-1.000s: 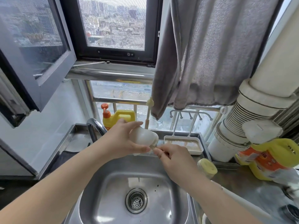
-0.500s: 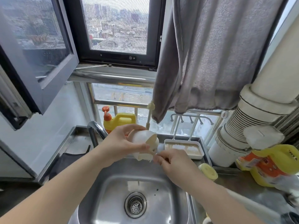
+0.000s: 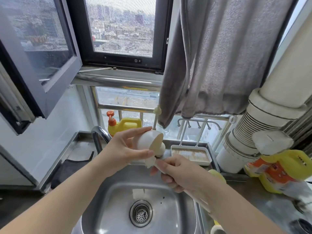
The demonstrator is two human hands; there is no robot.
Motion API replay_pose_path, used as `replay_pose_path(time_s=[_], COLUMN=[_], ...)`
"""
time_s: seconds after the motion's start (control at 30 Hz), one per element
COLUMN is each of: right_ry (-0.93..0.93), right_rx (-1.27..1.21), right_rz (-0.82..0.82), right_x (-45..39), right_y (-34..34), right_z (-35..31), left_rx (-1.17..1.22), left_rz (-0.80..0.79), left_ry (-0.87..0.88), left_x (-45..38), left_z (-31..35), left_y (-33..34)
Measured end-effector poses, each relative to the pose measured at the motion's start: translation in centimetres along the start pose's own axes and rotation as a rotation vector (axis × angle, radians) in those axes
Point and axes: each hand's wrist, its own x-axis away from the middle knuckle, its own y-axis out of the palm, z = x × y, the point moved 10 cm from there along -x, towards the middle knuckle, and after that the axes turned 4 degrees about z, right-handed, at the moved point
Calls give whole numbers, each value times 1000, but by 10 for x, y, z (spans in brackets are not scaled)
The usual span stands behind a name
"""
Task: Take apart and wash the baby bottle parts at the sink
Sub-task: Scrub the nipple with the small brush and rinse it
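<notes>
Above the steel sink [image 3: 118,193], my left hand [image 3: 125,149] grips a white, rounded bottle part [image 3: 146,141] with its cream-coloured open end turned right. My right hand [image 3: 175,174] holds the handle of a bottle brush [image 3: 152,162]. The brush's pale bristled head sits just below and outside the part's opening. Its handle runs down under my right wrist and is mostly hidden. A yellow lid-like bottle piece [image 3: 217,174] lies on the counter behind my right hand.
A curved tap [image 3: 101,134] stands left of the hands, a yellow soap jug [image 3: 126,124] behind it. A white drying tray [image 3: 190,156] with a peg rack sits at the back. A yellow detergent bag [image 3: 283,171], grey towel [image 3: 219,56] and white pipe [image 3: 263,124] crowd the right.
The brush head has come out of the bottle part and now sits below its opening. My left hand has tilted the part's opening further right. The view has shifted slightly downward.
</notes>
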Motion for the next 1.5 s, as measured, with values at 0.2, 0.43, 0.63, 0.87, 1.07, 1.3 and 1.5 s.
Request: replay_pose_path(time_s=[0.2,0.43,0.63,0.87,1.07,1.3,1.5], right_ry=[-314,-282,43,-183,-481,-18,33], right_rx=[1133,780,-132,597,1301,-56,-134], right_rz=[568,451,-65,335,822,68,-54], right_x=[7,3,4,1,19,-5,-3], right_y=[-35,-28,13,-29,-27,2,11], right_z=[-49,-34,-1,-14,-57,5,12], left_rx=[-11,15,81,-66,-124,57,112], left_rz=[11,23,-5,-48,-82,-9,-60], left_ry=[-23,40,71,49,47,81,53], left_x=[6,8,9,9,5,2,2], left_z=[-2,9,7,-9,-9,1,-1], left_y=[3,3,4,11,16,7,9])
